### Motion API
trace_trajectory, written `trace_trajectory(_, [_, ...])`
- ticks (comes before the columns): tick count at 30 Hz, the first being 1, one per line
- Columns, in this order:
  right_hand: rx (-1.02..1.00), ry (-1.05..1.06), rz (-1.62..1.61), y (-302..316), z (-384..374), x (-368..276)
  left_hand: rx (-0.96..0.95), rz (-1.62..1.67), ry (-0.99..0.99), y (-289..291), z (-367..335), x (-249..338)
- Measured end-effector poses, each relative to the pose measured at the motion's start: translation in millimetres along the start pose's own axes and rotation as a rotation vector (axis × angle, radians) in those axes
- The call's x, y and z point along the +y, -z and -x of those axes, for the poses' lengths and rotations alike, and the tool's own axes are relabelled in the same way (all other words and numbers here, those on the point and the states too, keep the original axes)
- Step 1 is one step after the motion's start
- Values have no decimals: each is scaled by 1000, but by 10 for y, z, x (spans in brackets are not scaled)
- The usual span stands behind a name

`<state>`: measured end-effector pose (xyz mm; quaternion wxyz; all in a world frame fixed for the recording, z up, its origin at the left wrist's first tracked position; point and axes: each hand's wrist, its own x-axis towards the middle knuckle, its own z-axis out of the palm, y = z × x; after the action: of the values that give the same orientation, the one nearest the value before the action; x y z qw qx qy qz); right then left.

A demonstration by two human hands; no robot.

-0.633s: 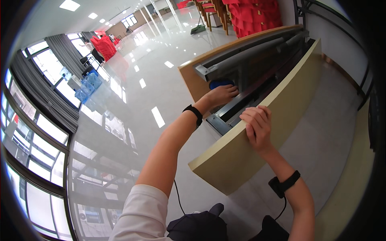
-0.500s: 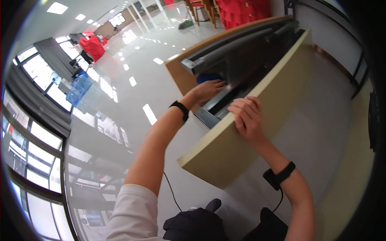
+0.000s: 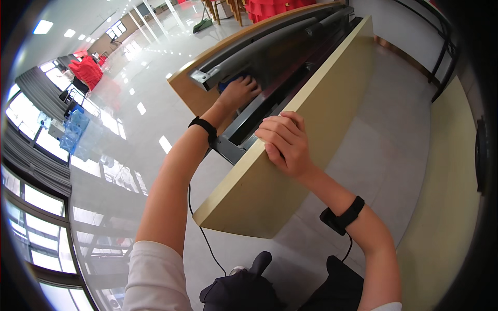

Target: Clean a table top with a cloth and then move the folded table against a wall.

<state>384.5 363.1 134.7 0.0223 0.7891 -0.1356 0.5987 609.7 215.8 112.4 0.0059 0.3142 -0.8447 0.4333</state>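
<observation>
A long piece of furniture, seemingly a folding table on its edge, stands at an angle before me. Its cream panel [image 3: 306,150] faces me, a wood-coloured panel [image 3: 189,98] forms the far side, and a dark metal frame [image 3: 246,122] runs between them. My left hand [image 3: 239,93] reaches over into the gap, fingers bent over a dark blue cloth [image 3: 228,83] that is mostly hidden beneath it. My right hand [image 3: 288,142] is closed over the top edge of the cream panel, near its closer end.
Another cream panel [image 3: 446,207] runs along the right side. A black metal frame [image 3: 443,52] stands by the wall. Beyond the far panel are a green broom head [image 3: 202,25] and red cloth [image 3: 280,8]. Blue water jugs [image 3: 75,129] sit left near the windows; a thin cable [image 3: 207,246] hangs beside my leg.
The whole view has shifted, so the furniture appears further left. My left hand has moved slightly deeper along the gap with the blue cloth. My right hand keeps its grip on the cream edge.
</observation>
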Motion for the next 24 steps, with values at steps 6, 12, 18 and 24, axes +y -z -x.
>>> trace_trajectory(6, [-1, -5, 5, 36, 12, 18, -4, -60, 62, -26, 44, 90])
trace_trajectory(12, [-6, -9, -6, 33, 2, 23, -91, 9, 44, 145, 357, 69])
trace_trajectory(18, [8, -10, -8, 16, 23, 24, -97, -45, 80, 281, 516, 172])
trace_trajectory(24, [31, -16, 2, 1, 28, 4, 172, 122, 54, 293, 148, 71])
